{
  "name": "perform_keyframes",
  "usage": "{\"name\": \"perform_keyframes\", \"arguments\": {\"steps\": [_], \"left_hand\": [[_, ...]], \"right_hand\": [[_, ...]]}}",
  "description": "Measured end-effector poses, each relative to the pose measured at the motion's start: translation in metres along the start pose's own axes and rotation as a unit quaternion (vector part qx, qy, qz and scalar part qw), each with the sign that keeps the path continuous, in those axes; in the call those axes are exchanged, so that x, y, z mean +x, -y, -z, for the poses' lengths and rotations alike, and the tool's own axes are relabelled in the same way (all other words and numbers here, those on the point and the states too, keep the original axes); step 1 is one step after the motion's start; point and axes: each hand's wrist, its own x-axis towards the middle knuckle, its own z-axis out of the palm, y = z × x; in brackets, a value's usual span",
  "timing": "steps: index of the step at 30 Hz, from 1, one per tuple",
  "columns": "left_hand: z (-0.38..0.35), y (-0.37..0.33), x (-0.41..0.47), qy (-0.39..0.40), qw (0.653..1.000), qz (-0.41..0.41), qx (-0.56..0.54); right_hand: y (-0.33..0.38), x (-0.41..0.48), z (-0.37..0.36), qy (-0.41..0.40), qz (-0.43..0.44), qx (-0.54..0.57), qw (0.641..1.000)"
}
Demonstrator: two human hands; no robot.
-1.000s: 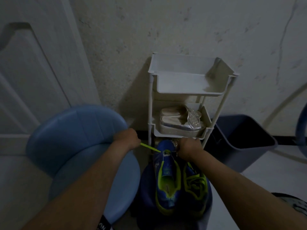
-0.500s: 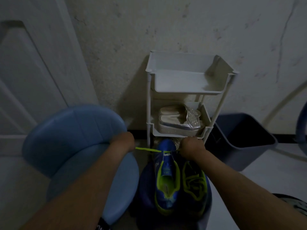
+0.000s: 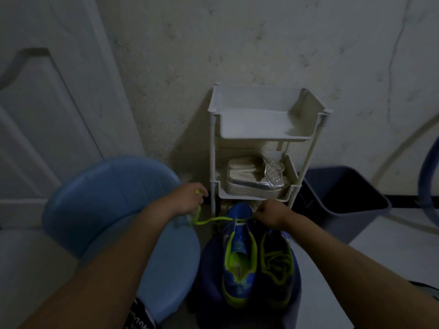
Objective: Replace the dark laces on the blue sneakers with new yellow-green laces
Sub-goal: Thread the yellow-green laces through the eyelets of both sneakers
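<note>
Two blue sneakers with yellow-green lining stand side by side on a dark stool, toes pointing away from me. The left sneaker (image 3: pixel 238 255) has its tongue showing and a yellow-green lace (image 3: pixel 211 220) running out from its toe end to the left. My left hand (image 3: pixel 188 198) is closed on that lace, whose tip sticks up above the fingers while the rest sags in a slack loop. My right hand (image 3: pixel 270 213) grips at the toe end of the left sneaker; what its fingers pinch is hidden. The right sneaker (image 3: pixel 276 264) lies in shadow beside it.
A light blue chair (image 3: pixel 114 210) stands close on the left. A white plastic shelf rack (image 3: pixel 266 129) holding silver sandals (image 3: pixel 256 176) stands against the wall just beyond the sneakers. A dark bin (image 3: pixel 344 198) sits to the right, a white door (image 3: pixel 47 115) to the left.
My left hand has drawn back toward the shoe's side and turned, so the lace that was taut and straight now hangs slack in a loop. My right hand stays at the toe.
</note>
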Motion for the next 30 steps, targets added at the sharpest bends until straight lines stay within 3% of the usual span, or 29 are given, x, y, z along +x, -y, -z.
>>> {"name": "perform_keyframes", "arguments": {"steps": [9,13,17,27,30], "left_hand": [[-0.059,-0.017,0.014,0.128,0.986,-0.006,0.103],[-0.067,-0.027,0.024,0.162,0.983,-0.025,0.084],[-0.057,-0.039,0.035,0.095,0.992,-0.026,0.073],[0.001,-0.065,0.013,-0.114,0.985,-0.106,0.075],[0.019,-0.073,-0.003,-0.152,0.980,-0.093,0.089]], "right_hand": [[0.025,0.009,-0.006,-0.032,0.066,0.158,0.985],[0.044,0.010,0.013,-0.061,0.084,0.309,0.946],[0.048,0.005,0.033,-0.065,0.096,0.405,0.907],[0.056,-0.035,0.072,-0.075,0.161,0.441,0.880],[0.064,-0.051,0.083,-0.124,0.160,0.352,0.914]]}}
